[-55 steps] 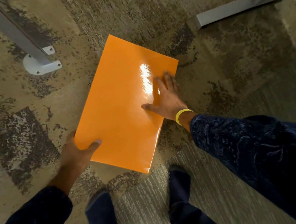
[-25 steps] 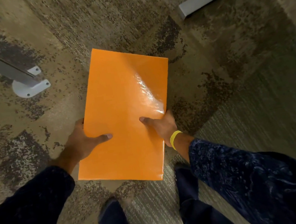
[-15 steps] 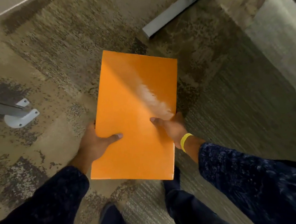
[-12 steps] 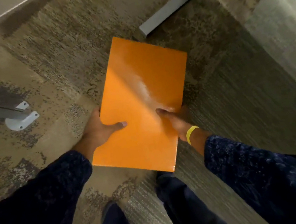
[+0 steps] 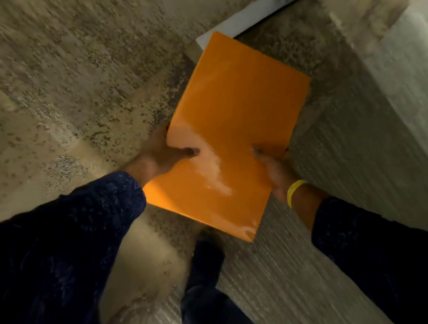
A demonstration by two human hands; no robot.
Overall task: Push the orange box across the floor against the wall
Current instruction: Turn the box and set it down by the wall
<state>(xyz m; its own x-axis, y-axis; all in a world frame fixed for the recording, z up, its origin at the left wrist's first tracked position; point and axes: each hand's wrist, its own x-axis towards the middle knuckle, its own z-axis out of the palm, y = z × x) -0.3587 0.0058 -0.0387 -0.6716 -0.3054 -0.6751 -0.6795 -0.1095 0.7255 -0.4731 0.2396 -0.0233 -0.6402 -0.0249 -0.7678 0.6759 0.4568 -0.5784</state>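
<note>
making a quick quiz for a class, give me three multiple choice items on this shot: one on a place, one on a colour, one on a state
1. Where does the box's far corner lie?
A. by the grey metal bar
B. on a shoe
C. under a sleeve

2. What colour is the wristband?
A. red
B. yellow
C. white

3. How is the box held?
A. untouched
B. one hand only
C. a hand on each long side

Answers:
1 A, the orange box reaches the grey metal bar.
2 B, the wristband on the right hand is yellow.
3 C, the left hand and right hand clasp opposite edges.
</note>
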